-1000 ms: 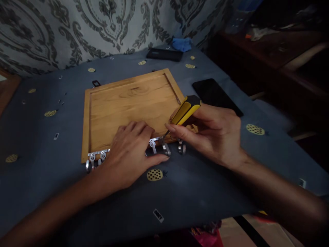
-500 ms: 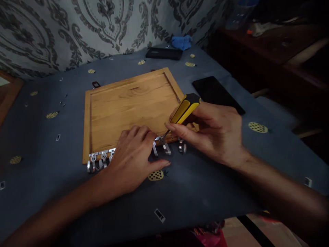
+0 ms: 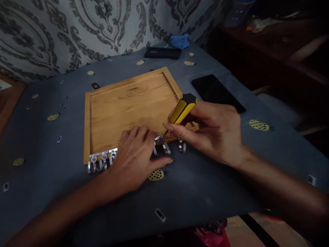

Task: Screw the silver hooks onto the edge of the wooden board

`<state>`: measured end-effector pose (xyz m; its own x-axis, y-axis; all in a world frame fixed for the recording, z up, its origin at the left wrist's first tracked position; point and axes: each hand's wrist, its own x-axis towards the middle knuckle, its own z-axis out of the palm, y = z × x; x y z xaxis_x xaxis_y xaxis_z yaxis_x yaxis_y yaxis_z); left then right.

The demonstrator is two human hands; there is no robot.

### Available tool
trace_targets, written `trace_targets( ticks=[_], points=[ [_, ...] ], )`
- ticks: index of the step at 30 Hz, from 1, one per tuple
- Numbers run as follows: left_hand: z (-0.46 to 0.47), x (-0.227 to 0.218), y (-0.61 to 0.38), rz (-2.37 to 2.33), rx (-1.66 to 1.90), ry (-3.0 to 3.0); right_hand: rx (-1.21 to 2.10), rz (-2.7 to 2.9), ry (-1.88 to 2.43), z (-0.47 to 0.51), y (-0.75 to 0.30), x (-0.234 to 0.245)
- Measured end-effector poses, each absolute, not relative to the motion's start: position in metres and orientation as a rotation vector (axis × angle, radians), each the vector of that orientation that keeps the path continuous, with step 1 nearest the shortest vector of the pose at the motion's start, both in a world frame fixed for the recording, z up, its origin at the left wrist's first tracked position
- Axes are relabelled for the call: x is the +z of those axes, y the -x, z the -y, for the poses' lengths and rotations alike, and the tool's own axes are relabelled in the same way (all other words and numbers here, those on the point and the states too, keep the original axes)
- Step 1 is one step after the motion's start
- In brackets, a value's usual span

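A wooden board (image 3: 128, 103) with a raised rim lies flat on a blue cloth. Several metal hooks (image 3: 102, 159) are fixed along its near edge. My left hand (image 3: 136, 157) lies flat with fingers spread over the board's near edge, covering some hooks. My right hand (image 3: 213, 130) grips a yellow and black screwdriver (image 3: 183, 109), tilted, with its tip down at a hook (image 3: 164, 143) on that edge. One more hook (image 3: 182, 145) shows just below my right fingers.
The blue cloth (image 3: 205, 185) with yellow spots covers the table. A black phone (image 3: 216, 91) lies right of the board, and a dark flat case (image 3: 162, 52) and a blue rag (image 3: 181, 40) sit at the back. A patterned curtain hangs behind; dark furniture stands to the right.
Both hands stay at the board's near edge. My left hand has shifted slightly, uncovering more hooks on the left. The view has drifted a little.
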<state>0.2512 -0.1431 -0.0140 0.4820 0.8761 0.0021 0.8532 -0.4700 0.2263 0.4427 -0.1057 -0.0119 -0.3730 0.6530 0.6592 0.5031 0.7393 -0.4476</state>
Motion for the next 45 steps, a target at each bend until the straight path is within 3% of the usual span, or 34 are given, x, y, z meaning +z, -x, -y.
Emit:
trace_targets(
  ticks=[17, 25, 45],
  points=[
    [0.1427, -0.0059, -0.2459, -1.487, 0.048, -2.514, 0.233, 2.032, 0.940, 0.1060, -0.4434, -0.0128],
    [0.1421, -0.0055, -0.2471, -1.499, 0.031, -2.498, 0.195, 2.035, 0.748, 0.1008, -0.4434, -0.0081],
    [0.1426, -0.0118, -0.2533, -1.465, 0.174, -2.519, 0.268, 2.020, 0.928, 0.1075, -0.4440, -0.0117]
  ],
)
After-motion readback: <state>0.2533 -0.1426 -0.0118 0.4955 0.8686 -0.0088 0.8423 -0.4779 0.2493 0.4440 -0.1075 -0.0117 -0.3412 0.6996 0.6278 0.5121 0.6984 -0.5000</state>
